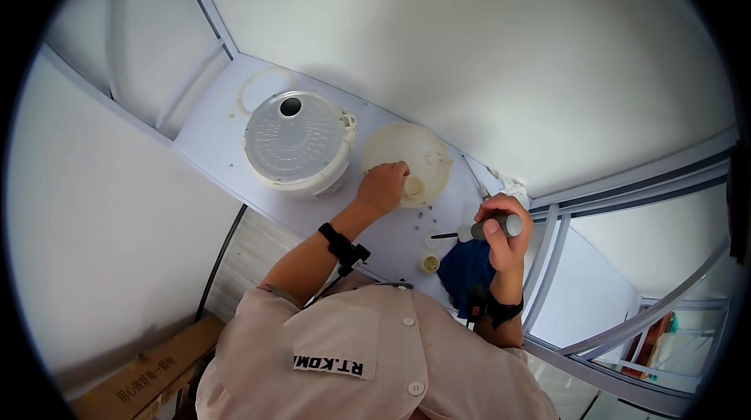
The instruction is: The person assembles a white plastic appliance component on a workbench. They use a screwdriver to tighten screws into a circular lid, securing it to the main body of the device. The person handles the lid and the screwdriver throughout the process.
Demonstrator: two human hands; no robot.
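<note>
My right hand [504, 224] is wrapped round the grey handle of a screwdriver [469, 231], its dark shaft pointing left above the table. My left hand [385, 185] rests over a cream round plastic cover [389, 144], fingers closed together; whatever they may pinch is too small to make out. Next to those fingers, a small cream round cup [414, 188] sits at the cover's near edge. Left of the cover stands a white round appliance [303, 188] topped by a silver metal disc [293, 142] with one dark hole. Several small screws [419, 217] lie between my hands.
A dark blue cloth [461, 275] lies beneath my right hand, beside another small cream cup [429, 263]. Behind the appliance is a pale ring [249, 91]. A thin rod-like tool [473, 171] and crumpled white material [512, 188] lie at the right back. Walls edge the table.
</note>
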